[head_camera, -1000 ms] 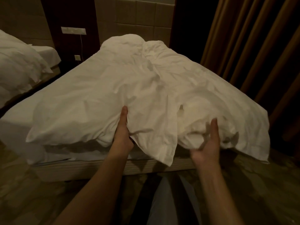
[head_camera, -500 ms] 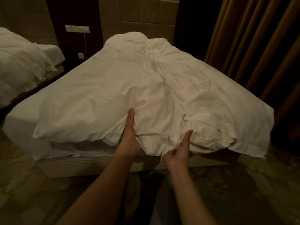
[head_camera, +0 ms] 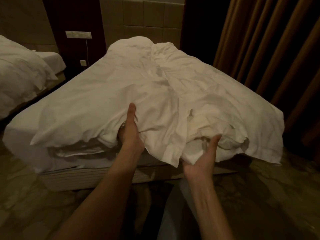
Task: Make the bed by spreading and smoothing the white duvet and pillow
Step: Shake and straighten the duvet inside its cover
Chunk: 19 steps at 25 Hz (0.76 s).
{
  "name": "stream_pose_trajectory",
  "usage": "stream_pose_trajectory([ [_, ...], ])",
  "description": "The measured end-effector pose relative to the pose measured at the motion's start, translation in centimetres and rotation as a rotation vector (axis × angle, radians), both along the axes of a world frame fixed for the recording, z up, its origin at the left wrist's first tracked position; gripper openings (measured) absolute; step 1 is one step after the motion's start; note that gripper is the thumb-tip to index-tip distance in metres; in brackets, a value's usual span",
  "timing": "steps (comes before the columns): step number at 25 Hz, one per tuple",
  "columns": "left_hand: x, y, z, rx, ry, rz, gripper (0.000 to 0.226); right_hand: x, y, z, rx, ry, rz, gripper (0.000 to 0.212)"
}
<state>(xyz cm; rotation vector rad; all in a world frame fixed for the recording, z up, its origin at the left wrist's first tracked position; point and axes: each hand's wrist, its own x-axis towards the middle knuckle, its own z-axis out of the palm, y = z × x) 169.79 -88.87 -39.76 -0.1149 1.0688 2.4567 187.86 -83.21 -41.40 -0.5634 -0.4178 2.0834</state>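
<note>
The bed (head_camera: 57, 177) fills the middle of the room, its foot end nearest the camera, and everything else is placed from it. A crumpled white duvet (head_camera: 107, 101) covers nearly the whole top of the bed, rumpled along a central ridge and bunched in loose folds at the foot edge, where one pointed corner of cloth hangs over the side. Brown curtains (head_camera: 270, 49) hang in long pleats to the right of the bed. A second bed with white bedding (head_camera: 20, 73) stands to the left of it, apart across a dark gap. Behind the bed's head end is a padded, tiled headboard panel (head_camera: 142, 16), and on the dark wall strip just left of that a white switch plate (head_camera: 78, 34) with a cord running down to a small socket (head_camera: 83, 62). At the foot edge of the bed the left hand (head_camera: 130, 132) grips the duvet, thumb lying flat on top and the fingers tucked under a fold. The right hand (head_camera: 202, 160) is just right of the hanging corner, palm turned up, fingers straight and relaxed beneath the bunched cloth, grasping nothing. No pillow can be told apart from the folds.
</note>
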Motion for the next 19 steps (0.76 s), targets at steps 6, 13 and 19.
stream_pose_trajectory([
  [6,2.3,-2.3,-5.1,-0.071,-0.088,-0.292,0.092,-1.0,-1.8,-6.0,-0.055,0.001,-0.01,0.057],
  [13,2.8,-2.1,-2.8,0.169,-0.112,-0.525,0.079,-5.0,-4.3,-6.1,-0.023,0.108,0.138,0.075],
  [19,2.1,-2.9,-0.7,0.144,0.021,-0.441,0.07,-6.9,-4.1,-2.3,0.162,0.033,0.171,0.072],
])
